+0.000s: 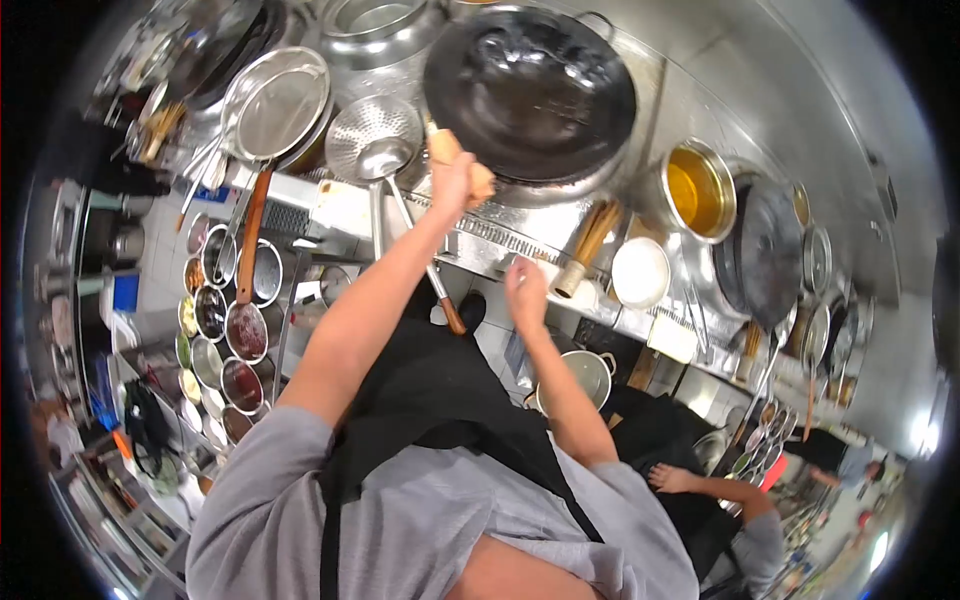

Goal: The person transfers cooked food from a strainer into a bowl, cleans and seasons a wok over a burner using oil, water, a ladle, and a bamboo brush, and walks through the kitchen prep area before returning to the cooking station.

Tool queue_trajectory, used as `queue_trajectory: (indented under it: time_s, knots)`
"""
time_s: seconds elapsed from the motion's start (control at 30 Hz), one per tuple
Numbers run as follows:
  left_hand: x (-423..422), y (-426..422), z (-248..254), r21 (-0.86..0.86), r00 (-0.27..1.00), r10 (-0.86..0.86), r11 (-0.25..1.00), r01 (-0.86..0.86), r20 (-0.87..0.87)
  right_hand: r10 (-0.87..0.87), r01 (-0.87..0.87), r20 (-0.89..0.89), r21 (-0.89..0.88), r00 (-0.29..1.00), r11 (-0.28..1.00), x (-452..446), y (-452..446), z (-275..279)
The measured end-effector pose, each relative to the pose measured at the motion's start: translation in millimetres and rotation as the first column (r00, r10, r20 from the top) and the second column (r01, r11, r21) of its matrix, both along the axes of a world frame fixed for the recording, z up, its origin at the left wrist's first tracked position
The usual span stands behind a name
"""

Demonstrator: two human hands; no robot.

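My left hand (454, 185) is closed around a folded orange-tan cloth (481, 184), at the near left rim of a large black wok (530, 95). Any wok handle under the cloth is hidden. The wok sits on the stove, its dark inside wet and shiny. Lower and to the right, my right hand (526, 292) hangs by the counter's front edge with its fingers curled in, and nothing shows in it. Left of the cloth, a perforated strainer (350, 125) lies with a steel ladle (386, 157) resting on it, its wooden-ended handle jutting over the edge.
A round mesh sieve (283, 110) stands at left. To the right are a bamboo brush (590, 245), a white bowl (640, 273) and a pot of yellow liquid (700, 190). Ingredient containers (208, 362) fill the left side. A co-worker's hand (675, 478) is at lower right.
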State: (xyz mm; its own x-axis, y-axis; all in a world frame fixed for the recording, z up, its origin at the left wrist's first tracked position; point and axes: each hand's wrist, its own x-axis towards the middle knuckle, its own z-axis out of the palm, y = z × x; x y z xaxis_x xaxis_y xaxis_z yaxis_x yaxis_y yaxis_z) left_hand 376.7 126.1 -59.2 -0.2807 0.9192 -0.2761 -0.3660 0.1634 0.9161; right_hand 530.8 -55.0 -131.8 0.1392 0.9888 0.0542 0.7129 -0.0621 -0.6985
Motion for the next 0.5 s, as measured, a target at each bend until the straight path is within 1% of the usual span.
queue_trajectory:
  time_s: [0.03, 0.07, 0.13, 0.17, 0.2, 0.23, 0.27, 0.3, 0.33, 0.37, 0.4, 0.47, 0.5]
  knots:
    - [10, 1, 2, -0.03, 1.0, 0.017, 0.999, -0.016, 0.025, 0.042, -0.067, -0.146, -0.174, 0.988, 0.983, -22, -6, -1]
    - [16, 4, 2, -0.061, 0.998, 0.036, 0.998, -0.033, 0.048, 0.054, -0.155, -0.29, -0.336, 0.955, 0.929, -47, -12, 0]
    - [18, 1, 13, -0.165, 0.998, -0.049, 0.985, 0.042, -0.041, -0.009, -0.287, -0.53, -0.474, 0.848, 0.832, -79, -33, -40]
    - [23, 1, 1, -0.166, 0.999, 0.001, 0.986, -0.01, -0.054, 0.02, -0.318, -0.529, -0.48, 0.849, 0.817, -84, -33, -30]
    - [28, 4, -10, -0.162, 0.997, 0.044, 0.985, -0.054, -0.069, 0.029, -0.361, -0.525, -0.543, 0.851, 0.759, -90, -29, -14]
    - [33, 4, -4, -0.16, 0.983, 0.099, 0.979, -0.123, -0.152, 0.035, -0.392, -0.519, -0.597, 0.854, 0.7, -94, -24, -3]
    - [36, 0, 3, -0.153, 0.962, 0.148, 0.971, -0.185, -0.229, 0.153, -0.375, -0.434, -0.487, 0.888, 0.789, -91, -24, -3]
    - [34, 0, -14, -0.154, 0.98, 0.041, 0.986, -0.072, -0.194, 0.258, -0.37, -0.324, -0.354, 0.91, 0.859, -82, -21, -3]
    - [30, 5, -31, -0.139, 0.985, -0.062, 0.99, 0.039, -0.162, 0.226, -0.399, -0.389, -0.454, 0.893, 0.796, -75, -10, 17]
    - [9, 5, -5, -0.267, 0.966, -0.257, 0.929, 0.255, 0.028, 0.102, -0.393, -0.51, -0.505, 0.854, 0.768, -73, -5, 41]
    - [-23, -7, 32, -0.347, 0.876, -0.418, 0.806, 0.479, 0.24, -0.039, -0.383, -0.602, -0.555, 0.797, 0.738, -73, 2, 67]
    - [-71, -32, 80, -0.231, 0.741, -0.508, 0.733, 0.64, 0.44, -0.143, -0.369, -0.666, -0.564, 0.732, 0.738, -81, 32, 109]
    - [-97, -46, 106, -0.176, 0.74, -0.489, 0.768, 0.616, 0.462, -0.138, -0.318, -0.633, -0.552, 0.762, 0.771, -92, 55, 133]
